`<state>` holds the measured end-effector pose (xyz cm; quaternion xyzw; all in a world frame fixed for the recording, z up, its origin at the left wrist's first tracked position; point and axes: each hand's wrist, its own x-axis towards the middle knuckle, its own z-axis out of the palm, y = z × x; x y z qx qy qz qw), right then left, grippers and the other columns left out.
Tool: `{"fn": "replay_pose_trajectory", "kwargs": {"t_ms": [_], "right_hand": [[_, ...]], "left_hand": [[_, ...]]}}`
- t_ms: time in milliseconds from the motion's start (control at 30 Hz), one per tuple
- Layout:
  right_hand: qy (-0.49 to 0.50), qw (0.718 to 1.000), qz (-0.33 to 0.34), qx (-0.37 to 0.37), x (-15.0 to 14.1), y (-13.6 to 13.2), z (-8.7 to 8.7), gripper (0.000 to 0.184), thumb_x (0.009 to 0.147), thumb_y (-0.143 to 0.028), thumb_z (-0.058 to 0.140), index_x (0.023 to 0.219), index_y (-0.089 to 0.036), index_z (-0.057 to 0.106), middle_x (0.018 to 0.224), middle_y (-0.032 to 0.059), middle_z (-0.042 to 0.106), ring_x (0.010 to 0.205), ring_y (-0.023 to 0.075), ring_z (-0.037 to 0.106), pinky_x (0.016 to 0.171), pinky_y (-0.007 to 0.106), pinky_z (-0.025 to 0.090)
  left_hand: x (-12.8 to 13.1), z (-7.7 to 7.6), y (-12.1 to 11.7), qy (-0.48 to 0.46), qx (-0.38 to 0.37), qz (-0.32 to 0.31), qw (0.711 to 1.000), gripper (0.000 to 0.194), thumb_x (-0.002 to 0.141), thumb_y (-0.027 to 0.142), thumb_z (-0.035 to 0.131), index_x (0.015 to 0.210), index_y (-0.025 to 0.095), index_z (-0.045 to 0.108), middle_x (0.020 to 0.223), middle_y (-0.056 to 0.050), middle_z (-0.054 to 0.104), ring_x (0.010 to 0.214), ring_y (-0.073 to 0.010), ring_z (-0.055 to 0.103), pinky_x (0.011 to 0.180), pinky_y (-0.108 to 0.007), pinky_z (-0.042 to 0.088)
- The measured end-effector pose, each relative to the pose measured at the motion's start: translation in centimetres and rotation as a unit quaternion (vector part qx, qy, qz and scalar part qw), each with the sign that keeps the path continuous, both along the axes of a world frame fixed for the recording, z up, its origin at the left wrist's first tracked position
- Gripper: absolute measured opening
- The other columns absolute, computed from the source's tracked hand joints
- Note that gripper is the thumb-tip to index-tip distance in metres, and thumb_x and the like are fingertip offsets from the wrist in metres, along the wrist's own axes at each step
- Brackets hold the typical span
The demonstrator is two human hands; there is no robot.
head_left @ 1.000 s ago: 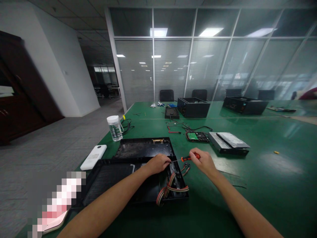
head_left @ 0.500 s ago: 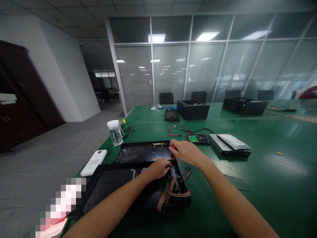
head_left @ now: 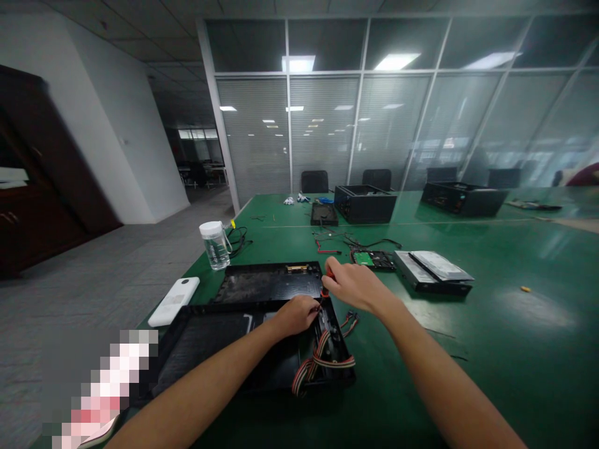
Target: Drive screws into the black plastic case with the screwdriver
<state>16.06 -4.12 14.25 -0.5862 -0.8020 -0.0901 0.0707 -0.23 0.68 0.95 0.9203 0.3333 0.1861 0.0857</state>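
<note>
My right hand (head_left: 352, 284) is closed around the red-and-black handle of a screwdriver (head_left: 325, 293), which stands roughly upright with its shaft pointing down. Close to its lower end, my left hand (head_left: 298, 313) has its fingers pinched together at the upper right corner of a black computer case (head_left: 206, 343). What those fingertips hold is too small to make out, and the screwdriver's tip is hidden there. Striped multicoloured cables (head_left: 322, 362) loop over the right side of the case. Behind it lies a black panel (head_left: 262, 284) with a gold-coloured strip at its top edge.
On the green table (head_left: 515, 362), a white phone (head_left: 175, 302) and a water bottle (head_left: 216, 248) sit at left. A green circuit board (head_left: 369, 259) and a metal drive unit (head_left: 433, 274) lie to the right. Black cases (head_left: 365, 204) stand farther back.
The view has shifted slightly, so most things sit a little higher in the picture. My right hand has turned slightly on the screwdriver handle. My left hand keeps its pinch at the case corner.
</note>
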Motion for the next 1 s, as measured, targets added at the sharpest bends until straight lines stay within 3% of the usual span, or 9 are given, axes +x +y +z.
{"fn": "replay_pose_trajectory", "kwargs": {"t_ms": [67, 200, 333, 500, 633, 733, 900, 1000], "right_hand": [[0.003, 1.0, 0.025, -0.006, 0.05, -0.05, -0.05, 0.035, 0.09, -0.039, 0.029, 0.103, -0.019, 0.055, 0.085, 0.0071, 0.067, 0.078, 0.0214, 0.062, 0.065, 0.027, 0.037], [-0.015, 0.999, -0.031, 0.02, 0.05, 0.0, -0.21, 0.048, 0.09, -0.048, 0.022, 0.088, -0.017, 0.059, 0.084, 0.0124, 0.067, 0.08, 0.0248, 0.062, 0.066, 0.03, 0.038], [-0.004, 1.0, -0.019, 0.01, -0.01, -0.07, -0.25, 0.039, 0.091, -0.042, 0.026, 0.099, -0.018, 0.056, 0.082, 0.0096, 0.067, 0.077, 0.0226, 0.063, 0.066, 0.029, 0.038], [-0.009, 0.999, -0.046, 0.006, -0.02, -0.28, -0.14, 0.048, 0.09, -0.049, 0.022, 0.093, -0.017, 0.057, 0.084, 0.0128, 0.067, 0.08, 0.025, 0.063, 0.068, 0.031, 0.038], [0.001, 1.0, -0.006, -0.007, 0.15, -0.29, -0.1, 0.035, 0.09, -0.04, 0.029, 0.102, -0.019, 0.054, 0.084, 0.0085, 0.067, 0.078, 0.0226, 0.063, 0.066, 0.03, 0.038], [-0.011, 1.0, -0.011, -0.005, 0.24, -0.26, -0.16, 0.043, 0.09, -0.046, 0.025, 0.087, -0.019, 0.059, 0.085, 0.0105, 0.067, 0.081, 0.0242, 0.062, 0.068, 0.03, 0.038], [0.006, 1.0, -0.007, 0.002, 0.15, -0.34, -0.21, 0.036, 0.091, -0.041, 0.027, 0.105, -0.018, 0.051, 0.082, 0.0085, 0.067, 0.076, 0.0223, 0.063, 0.065, 0.029, 0.038], [-0.012, 1.0, -0.013, 0.006, 0.14, -0.42, -0.14, 0.044, 0.092, -0.047, 0.022, 0.095, -0.019, 0.055, 0.083, 0.0102, 0.067, 0.079, 0.0239, 0.063, 0.066, 0.03, 0.039]], "left_hand": [[-0.01, 0.01, 0.0, 0.002, -0.003, 0.001, 1.0, 0.012, 0.081, 0.014, 0.051, 0.084, 0.016, 0.062, 0.082, -0.004, 0.064, 0.078, -0.0166, 0.058, 0.074, -0.025, 0.041], [-0.03, -0.08, 0.03, -0.005, 0.001, -0.001, 1.0, 0.013, 0.082, 0.014, 0.051, 0.088, 0.016, 0.062, 0.085, -0.005, 0.064, 0.082, -0.0171, 0.058, 0.075, -0.025, 0.041], [-0.03, -0.14, 0.04, -0.003, 0.001, -0.001, 1.0, 0.013, 0.081, 0.013, 0.051, 0.086, 0.016, 0.063, 0.084, -0.005, 0.065, 0.081, -0.017, 0.059, 0.076, -0.025, 0.041], [0.0, 0.06, -0.09, 0.001, -0.002, 0.006, 1.0, 0.014, 0.08, 0.014, 0.052, 0.087, 0.016, 0.063, 0.084, -0.005, 0.065, 0.082, -0.0173, 0.059, 0.077, -0.026, 0.042], [-0.05, 0.11, -0.12, 0.0, 0.001, 0.002, 1.0, 0.014, 0.08, 0.014, 0.051, 0.086, 0.016, 0.063, 0.084, -0.004, 0.065, 0.08, -0.0166, 0.059, 0.076, -0.025, 0.042], [-0.14, -0.02, -0.04, -0.005, 0.005, -0.002, 1.0, 0.014, 0.08, 0.014, 0.051, 0.088, 0.016, 0.063, 0.086, -0.005, 0.065, 0.082, -0.0171, 0.059, 0.077, -0.025, 0.042], [-0.17, -0.16, 0.07, -0.011, 0.006, -0.009, 1.0, 0.014, 0.08, 0.013, 0.051, 0.088, 0.016, 0.063, 0.085, -0.005, 0.065, 0.081, -0.0168, 0.058, 0.076, -0.025, 0.042], [-0.16, -0.17, 0.04, -0.015, 0.002, -0.011, 1.0, 0.014, 0.081, 0.014, 0.051, 0.087, 0.016, 0.063, 0.085, -0.004, 0.065, 0.081, -0.0165, 0.058, 0.076, -0.025, 0.042]]}}
